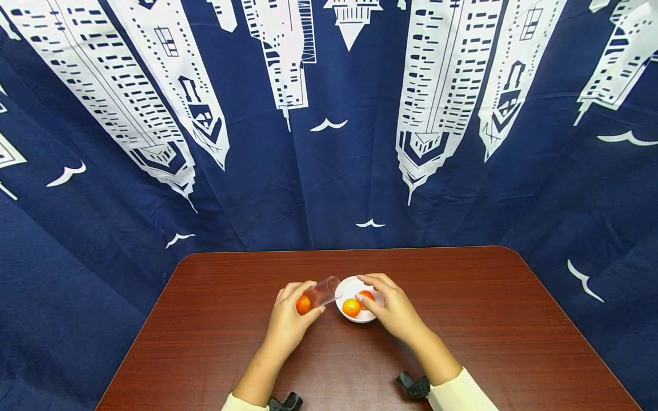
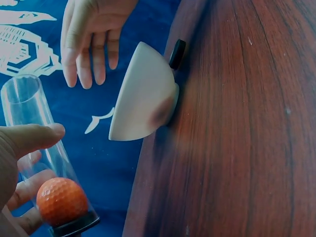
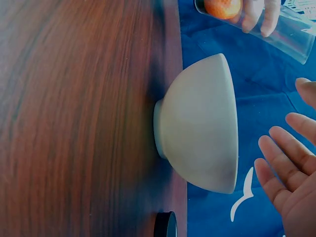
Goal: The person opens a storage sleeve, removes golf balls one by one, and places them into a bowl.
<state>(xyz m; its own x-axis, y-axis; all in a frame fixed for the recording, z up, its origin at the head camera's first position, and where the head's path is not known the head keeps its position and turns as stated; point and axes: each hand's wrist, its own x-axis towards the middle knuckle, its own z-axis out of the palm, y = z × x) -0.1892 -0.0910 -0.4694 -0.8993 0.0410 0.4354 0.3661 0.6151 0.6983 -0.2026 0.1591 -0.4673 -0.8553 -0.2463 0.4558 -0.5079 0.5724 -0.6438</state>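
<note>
My left hand (image 1: pixel 288 322) grips a clear tube (image 1: pixel 325 291), tilted with its open mouth toward a white bowl (image 1: pixel 362 321). At the tube's closed end, by its black base (image 2: pixel 74 226), lies an orange golf ball (image 2: pixel 61 201). The bowl stands on the table and holds a yellow-orange ball (image 1: pixel 352 307) and a red-orange ball (image 1: pixel 366 297). Over the bowl's right side hovers my right hand (image 1: pixel 398 314), fingers extended and holding nothing. In the right wrist view that hand's fingers (image 3: pixel 286 163) are apart from the bowl's rim.
The brown wooden table (image 1: pixel 231 342) ends at a dark blue curtain (image 1: pixel 329 171) printed with white buildings and birds. Beside the bowl, a small black disc (image 2: pixel 177 54) sits on the table in the left wrist view. Black devices (image 1: pixel 413 385) are on both wrists.
</note>
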